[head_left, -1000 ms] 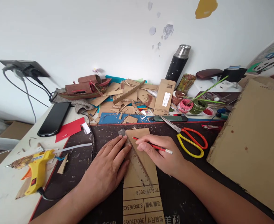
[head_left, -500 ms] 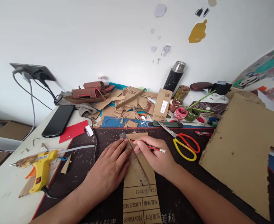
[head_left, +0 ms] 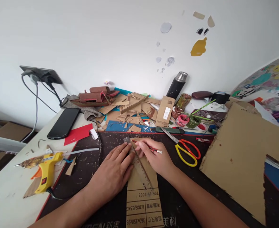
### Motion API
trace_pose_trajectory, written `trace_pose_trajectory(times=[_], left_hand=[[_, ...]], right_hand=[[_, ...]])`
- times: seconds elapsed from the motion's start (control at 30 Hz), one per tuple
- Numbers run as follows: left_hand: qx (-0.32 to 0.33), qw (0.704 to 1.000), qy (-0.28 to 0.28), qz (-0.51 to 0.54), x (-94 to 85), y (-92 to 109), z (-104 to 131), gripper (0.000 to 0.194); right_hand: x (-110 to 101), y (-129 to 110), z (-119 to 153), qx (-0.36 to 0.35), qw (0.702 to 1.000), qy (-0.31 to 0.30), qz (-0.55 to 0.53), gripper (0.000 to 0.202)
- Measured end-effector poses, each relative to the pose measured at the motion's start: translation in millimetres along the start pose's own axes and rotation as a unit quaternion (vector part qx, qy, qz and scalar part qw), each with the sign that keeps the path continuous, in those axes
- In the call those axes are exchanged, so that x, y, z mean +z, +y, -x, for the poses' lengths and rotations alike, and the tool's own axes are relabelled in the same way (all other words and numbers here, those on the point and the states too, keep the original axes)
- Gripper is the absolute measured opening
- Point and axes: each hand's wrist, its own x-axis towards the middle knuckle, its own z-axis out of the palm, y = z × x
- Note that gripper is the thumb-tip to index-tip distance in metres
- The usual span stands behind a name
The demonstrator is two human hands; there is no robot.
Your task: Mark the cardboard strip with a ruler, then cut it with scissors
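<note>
A strip of printed cardboard (head_left: 142, 190) lies on the dark mat, with a clear ruler (head_left: 141, 172) slanting across it. My left hand (head_left: 114, 164) rests flat with fingers spread, its fingertips pressing on the ruler's upper part and the strip's left edge. In my right hand (head_left: 155, 155) a red and black pencil (head_left: 156, 150) is pinched, its point end close to the ruler's edge near the strip's top. The exact tip is too small to make out.
Scissors (head_left: 188, 150) and a large cardboard sheet (head_left: 239, 155) lie to the right. At left are a yellow glue gun (head_left: 46, 171) and a phone (head_left: 63, 123). Cardboard scraps (head_left: 134, 107), paint jars (head_left: 183, 119) and a flask (head_left: 177, 85) stand behind.
The view has tilted slightly upward and shifted. My right hand and the pencil have moved a little left along the top of the strip; my left hand stays on the ruler.
</note>
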Motion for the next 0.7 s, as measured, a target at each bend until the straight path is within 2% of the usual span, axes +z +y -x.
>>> trace_pose_trajectory(times=[0.7], left_hand=[[-0.003,1.0,0.013,-0.005,1.3,2.2,-1.9,0.045]], right_hand=[[3.3,7.4,-2.0,0.007,1.0,-0.004,0.022,0.044]])
